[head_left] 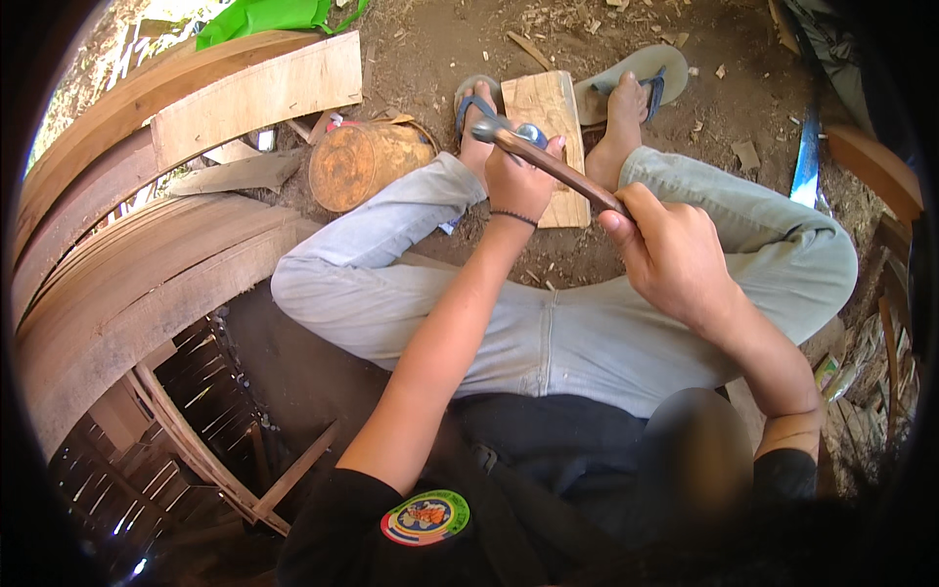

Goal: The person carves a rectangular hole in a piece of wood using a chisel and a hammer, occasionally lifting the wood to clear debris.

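Note:
My right hand is closed round the lower end of a hammer's wooden handle. The metal hammer head is raised over my left hand. Closed fingers of that left hand grip an upright tool with a blue, round, shiny-capped top; its lower part is hidden by the hand and the hammer, so I cannot tell its kind. Beneath lies a pale wooden board on the ground between my feet. The hammer handle crosses in front of the board.
A worn orange-brown round container stands left of my foot. Long curved planks are stacked at the left, with a green bag above them. A handsaw blade lies at the right. Wood chips are scattered over the dirt floor.

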